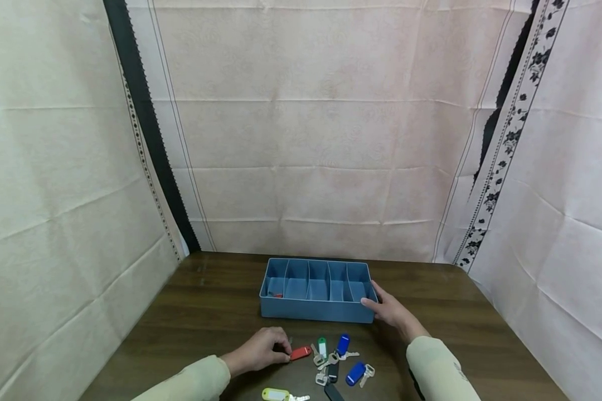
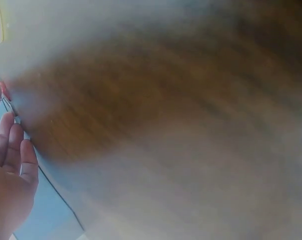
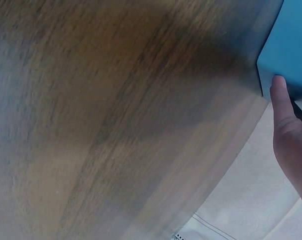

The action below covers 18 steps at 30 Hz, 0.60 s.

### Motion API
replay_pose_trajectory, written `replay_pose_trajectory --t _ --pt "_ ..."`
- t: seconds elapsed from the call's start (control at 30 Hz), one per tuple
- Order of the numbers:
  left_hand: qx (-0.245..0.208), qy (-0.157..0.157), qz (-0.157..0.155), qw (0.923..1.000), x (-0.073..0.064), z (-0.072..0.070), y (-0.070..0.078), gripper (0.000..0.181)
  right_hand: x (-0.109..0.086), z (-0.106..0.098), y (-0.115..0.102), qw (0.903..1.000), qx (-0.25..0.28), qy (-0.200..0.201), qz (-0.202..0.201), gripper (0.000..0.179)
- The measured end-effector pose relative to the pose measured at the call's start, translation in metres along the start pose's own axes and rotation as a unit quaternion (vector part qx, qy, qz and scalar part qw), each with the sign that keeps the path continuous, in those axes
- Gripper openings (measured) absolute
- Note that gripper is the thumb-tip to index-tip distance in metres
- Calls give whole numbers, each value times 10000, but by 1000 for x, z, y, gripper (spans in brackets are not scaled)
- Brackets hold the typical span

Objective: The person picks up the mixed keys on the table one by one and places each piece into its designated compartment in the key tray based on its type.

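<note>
My left hand (image 1: 263, 351) pinches the end of a red key tag (image 1: 301, 353) low over the table, left of the loose keys. At the edge of the left wrist view, the same hand (image 2: 13, 170) has its thumb and fingertips by a bit of red (image 2: 3, 90). A blue divided box (image 1: 311, 309) stands behind the keys, with a small red item (image 1: 278, 295) in its leftmost compartment. My right hand (image 1: 392, 312) grips the box's right end, thumb at the front corner. The right wrist view shows that hand (image 3: 293, 142) against the box wall (image 3: 295, 45).
In front of the box lie keys with a green tag (image 1: 323, 346), blue tags (image 1: 355, 373), dark tags (image 1: 333, 393) and, nearer me, a yellow tag (image 1: 275, 394). The brown wooden table (image 1: 221, 301) meets pale cloth walls (image 1: 306, 139) at the back and sides.
</note>
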State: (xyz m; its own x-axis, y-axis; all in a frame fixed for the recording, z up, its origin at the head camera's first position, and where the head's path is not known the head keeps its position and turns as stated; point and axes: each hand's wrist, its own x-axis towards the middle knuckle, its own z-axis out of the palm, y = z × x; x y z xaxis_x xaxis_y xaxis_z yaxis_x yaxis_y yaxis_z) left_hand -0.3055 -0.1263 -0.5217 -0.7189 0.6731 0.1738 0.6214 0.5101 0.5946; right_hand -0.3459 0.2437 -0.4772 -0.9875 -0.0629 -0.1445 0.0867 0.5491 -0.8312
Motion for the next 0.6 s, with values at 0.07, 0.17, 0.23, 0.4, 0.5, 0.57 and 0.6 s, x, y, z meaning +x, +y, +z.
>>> replay_pose_trajectory --t 0.07,0.17,0.23,0.4,0.5,0.57,0.6 --pt "-13 -24 -16 10000 0 -1 0 12 1 0 0 10000 27 -22 -12 103" --pt "-11 -75 -20 10000 0 -1 1 12 2 -1 1 10000 73 -43 -15 102" --pt "-2 -102 -18 9999 1 -2 1 11 2 -1 0 9999 98 -48 -1 102" --pt "22 -110 52 9999 1 -3 1 7 3 -1 1 9999 102 -37 14 101" --pt "24 -59 106 9999 0 -4 2 6 3 0 1 9999 102 -20 5 100" --pt "8 5 149 9999 0 -5 2 6 3 0 1 9999 103 -18 10 101" --pt "-11 55 182 9998 0 -6 3 6 2 0 1 9999 123 -16 23 102"
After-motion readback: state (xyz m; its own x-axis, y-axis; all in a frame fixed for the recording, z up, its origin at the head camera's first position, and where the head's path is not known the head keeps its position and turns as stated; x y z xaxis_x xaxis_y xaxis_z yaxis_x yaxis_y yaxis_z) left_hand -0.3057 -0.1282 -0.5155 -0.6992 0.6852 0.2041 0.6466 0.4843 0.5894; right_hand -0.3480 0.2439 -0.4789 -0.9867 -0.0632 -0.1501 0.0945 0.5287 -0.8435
